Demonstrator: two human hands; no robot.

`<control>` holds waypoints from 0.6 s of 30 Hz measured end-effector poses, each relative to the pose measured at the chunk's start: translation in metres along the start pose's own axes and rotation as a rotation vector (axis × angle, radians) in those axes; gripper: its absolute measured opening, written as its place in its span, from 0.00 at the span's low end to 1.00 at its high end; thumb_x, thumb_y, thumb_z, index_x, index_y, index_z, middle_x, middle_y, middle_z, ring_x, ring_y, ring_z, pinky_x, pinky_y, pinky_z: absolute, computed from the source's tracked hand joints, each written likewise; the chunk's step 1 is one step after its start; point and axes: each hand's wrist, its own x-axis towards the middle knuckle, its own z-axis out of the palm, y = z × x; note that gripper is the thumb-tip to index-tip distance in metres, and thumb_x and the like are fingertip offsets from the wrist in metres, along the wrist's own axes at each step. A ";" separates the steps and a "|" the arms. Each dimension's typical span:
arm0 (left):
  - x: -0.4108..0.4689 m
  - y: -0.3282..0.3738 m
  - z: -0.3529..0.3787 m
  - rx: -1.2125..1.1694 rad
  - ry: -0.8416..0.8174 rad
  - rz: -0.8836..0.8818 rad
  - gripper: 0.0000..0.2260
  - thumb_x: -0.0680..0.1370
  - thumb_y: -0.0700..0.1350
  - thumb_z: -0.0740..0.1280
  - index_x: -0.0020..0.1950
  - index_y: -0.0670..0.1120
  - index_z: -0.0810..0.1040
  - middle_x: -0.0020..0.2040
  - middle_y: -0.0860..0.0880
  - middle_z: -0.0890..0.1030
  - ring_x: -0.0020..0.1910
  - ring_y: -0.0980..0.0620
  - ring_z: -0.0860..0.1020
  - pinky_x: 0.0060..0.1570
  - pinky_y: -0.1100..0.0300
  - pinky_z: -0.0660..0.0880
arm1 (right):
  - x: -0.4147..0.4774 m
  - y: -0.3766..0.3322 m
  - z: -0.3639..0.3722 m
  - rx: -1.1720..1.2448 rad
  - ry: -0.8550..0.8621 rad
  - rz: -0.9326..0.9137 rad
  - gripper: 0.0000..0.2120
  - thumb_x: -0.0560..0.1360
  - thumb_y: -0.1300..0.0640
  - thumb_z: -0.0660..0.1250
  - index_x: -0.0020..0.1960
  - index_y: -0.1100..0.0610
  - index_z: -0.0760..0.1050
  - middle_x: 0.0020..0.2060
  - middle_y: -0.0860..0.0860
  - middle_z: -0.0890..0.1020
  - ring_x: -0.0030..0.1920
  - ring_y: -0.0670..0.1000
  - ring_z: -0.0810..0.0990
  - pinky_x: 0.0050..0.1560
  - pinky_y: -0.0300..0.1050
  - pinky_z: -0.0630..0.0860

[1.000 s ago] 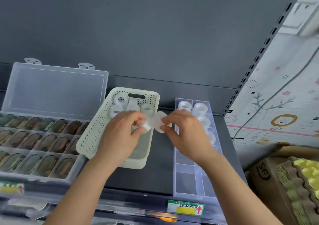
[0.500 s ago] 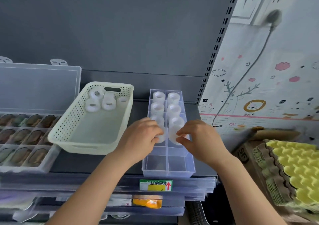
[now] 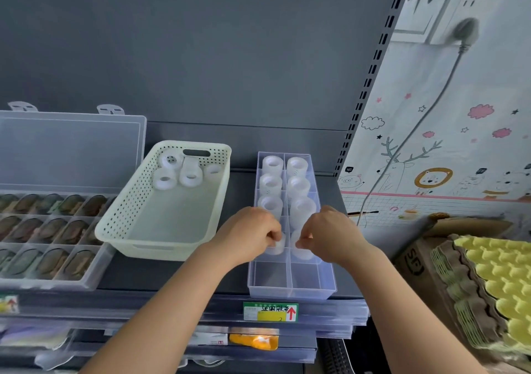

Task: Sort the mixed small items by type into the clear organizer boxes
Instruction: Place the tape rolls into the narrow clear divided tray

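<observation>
A clear organizer box (image 3: 313, 289) with two columns of compartments stands on the dark shelf, right of centre. Its far compartments hold white tape rolls (image 3: 297, 185). My left hand (image 3: 248, 234) pinches a white roll (image 3: 277, 246) down in the fourth compartment of the left column. My right hand (image 3: 330, 234) pinches another white roll (image 3: 301, 247) in the matching right compartment. The nearest pair of compartments holds nothing. A pale perforated basket (image 3: 135, 218) to the left holds several more white rolls (image 3: 184, 169) at its far end.
At the far left an open clear case (image 3: 97, 261) with its lid up holds rows of dark oval items. A cardboard box with yellow egg trays (image 3: 494, 281) sits at the right. A green-and-yellow price tag (image 3: 270, 312) hangs on the shelf edge.
Both hands carried white rolls from above the basket's right edge to the organizer box and lowered them into the fourth row. The view shifted right.
</observation>
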 end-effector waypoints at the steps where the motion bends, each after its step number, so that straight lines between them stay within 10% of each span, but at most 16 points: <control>1: 0.001 0.000 -0.001 0.002 -0.016 0.000 0.07 0.77 0.42 0.67 0.51 0.47 0.84 0.48 0.53 0.83 0.47 0.52 0.79 0.48 0.65 0.67 | 0.002 0.000 0.000 -0.005 -0.018 0.000 0.10 0.75 0.47 0.67 0.51 0.49 0.82 0.47 0.52 0.80 0.56 0.50 0.73 0.49 0.44 0.74; 6: 0.006 -0.011 0.002 0.026 -0.111 -0.007 0.10 0.78 0.41 0.64 0.50 0.49 0.85 0.47 0.55 0.84 0.48 0.49 0.77 0.62 0.57 0.68 | 0.006 0.000 0.003 0.008 -0.014 0.050 0.06 0.72 0.49 0.69 0.46 0.49 0.83 0.43 0.49 0.81 0.52 0.49 0.74 0.46 0.44 0.76; 18: -0.019 -0.050 -0.061 0.156 0.278 -0.100 0.08 0.79 0.47 0.64 0.49 0.50 0.83 0.46 0.55 0.81 0.51 0.53 0.74 0.49 0.57 0.71 | 0.038 -0.052 -0.018 0.177 0.231 -0.155 0.09 0.75 0.51 0.66 0.53 0.50 0.81 0.47 0.49 0.83 0.49 0.51 0.79 0.48 0.47 0.78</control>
